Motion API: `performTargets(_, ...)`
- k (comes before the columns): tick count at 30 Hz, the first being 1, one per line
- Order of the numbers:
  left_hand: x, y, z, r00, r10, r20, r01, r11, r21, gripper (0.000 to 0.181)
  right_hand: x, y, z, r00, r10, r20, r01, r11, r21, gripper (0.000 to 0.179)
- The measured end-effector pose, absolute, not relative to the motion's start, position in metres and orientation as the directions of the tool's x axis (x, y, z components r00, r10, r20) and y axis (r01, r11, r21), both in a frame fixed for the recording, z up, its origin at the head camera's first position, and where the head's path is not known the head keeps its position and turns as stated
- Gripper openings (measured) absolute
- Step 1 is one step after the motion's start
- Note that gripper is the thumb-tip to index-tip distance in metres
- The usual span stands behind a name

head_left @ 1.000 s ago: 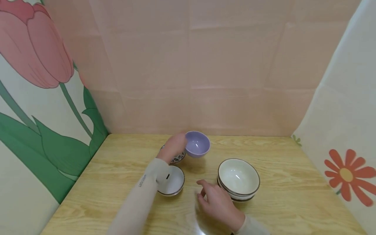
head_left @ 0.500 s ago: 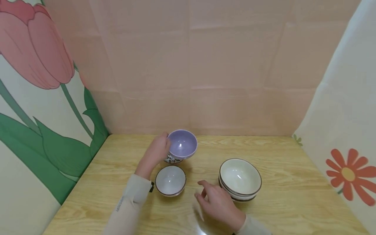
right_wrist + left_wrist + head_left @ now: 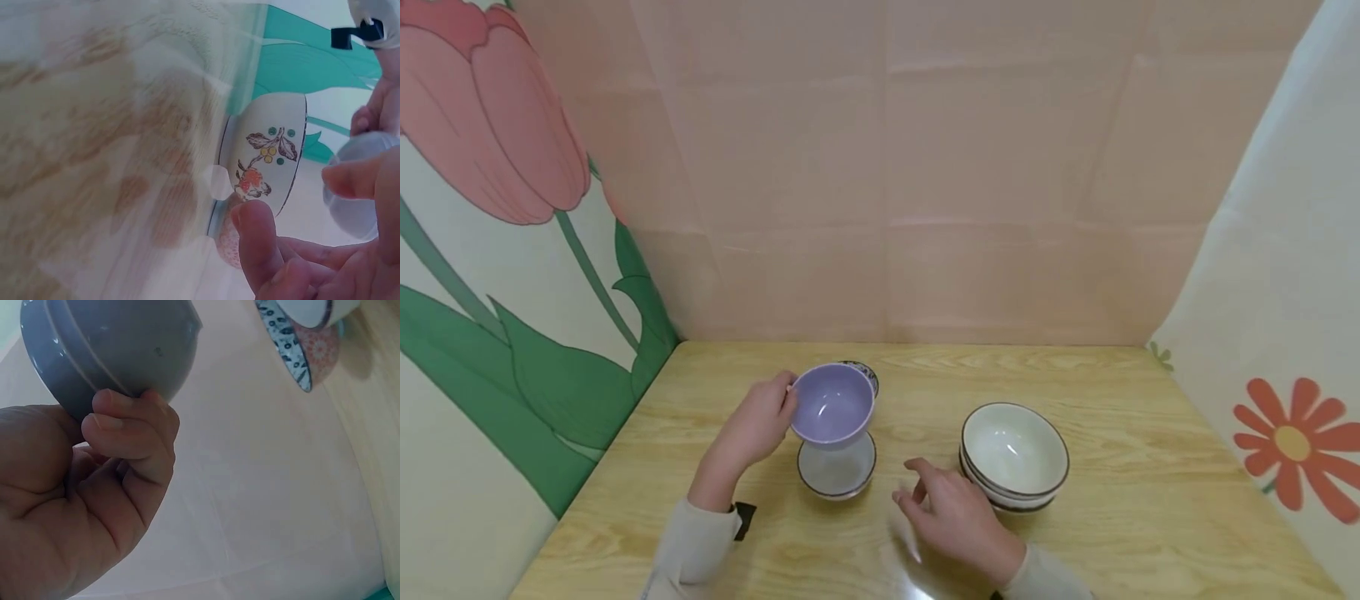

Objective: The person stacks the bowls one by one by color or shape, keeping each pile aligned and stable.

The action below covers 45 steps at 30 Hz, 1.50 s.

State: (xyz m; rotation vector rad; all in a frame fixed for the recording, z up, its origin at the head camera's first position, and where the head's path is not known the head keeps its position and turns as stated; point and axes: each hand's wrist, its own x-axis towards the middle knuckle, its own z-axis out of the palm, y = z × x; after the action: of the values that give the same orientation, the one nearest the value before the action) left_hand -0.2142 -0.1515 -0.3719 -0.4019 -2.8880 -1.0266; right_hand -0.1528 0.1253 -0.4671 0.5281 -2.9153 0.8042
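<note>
My left hand (image 3: 752, 429) grips a purple bowl (image 3: 832, 404) by its left rim, holding it raised over a small white bowl (image 3: 837, 477) with a dark rim. In the left wrist view, the curled fingers of the left hand (image 3: 119, 469) press the outside of the purple bowl (image 3: 125, 344). Behind it, a patterned bowl (image 3: 871, 377) is mostly hidden. Beside a stack of larger cream bowls (image 3: 1015, 450), my right hand (image 3: 955, 517) hovers with loosely bent fingers, holding nothing. The right wrist view shows fruit and leaves painted on the white bowl (image 3: 265, 147).
All the bowls are on a wood-grain table (image 3: 700, 400). A plain pinkish backdrop (image 3: 880, 183) rises behind its far edge. Printed panels with a tulip (image 3: 497, 125) and a red flower (image 3: 1288, 442) flank the left and right sides.
My left hand has carried the purple bowl leftward and toward me, from beside the patterned bowl to over the white bowl. My right hand and the cream stack have hardly moved.
</note>
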Motion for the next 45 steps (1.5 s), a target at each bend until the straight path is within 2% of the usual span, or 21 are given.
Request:
performTargets(7,-0.206,-0.159,-0.385,-0.975,0.216,0.052,0.197,0.731,0.654,0.028,-0.156,0.123,-0.467,-0.936,-0.319,0.15,-0.35,0.792,-0.501,0.049)
performTargets(19,-0.202,-0.16,-0.406,-0.976,0.219,0.016,0.175,0.732,0.659,0.028,-0.158,0.121,-0.469,-0.927,-0.336,0.168,-0.374,0.782,-0.499,0.04)
performTargets(29,-0.206,-0.156,-0.428,-0.959,0.252,0.131,0.279,0.751,0.599,0.022,-0.157,0.123,-0.469,-0.927,-0.332,0.172,-0.373,0.784,-0.496,0.039)
performTargets(45,-0.208,-0.152,-0.448,-0.956,0.241,0.167,0.293,0.771,0.565,0.02,-0.157,0.124,-0.468,-0.928,-0.329,0.175,-0.371,0.78,-0.504,0.04)
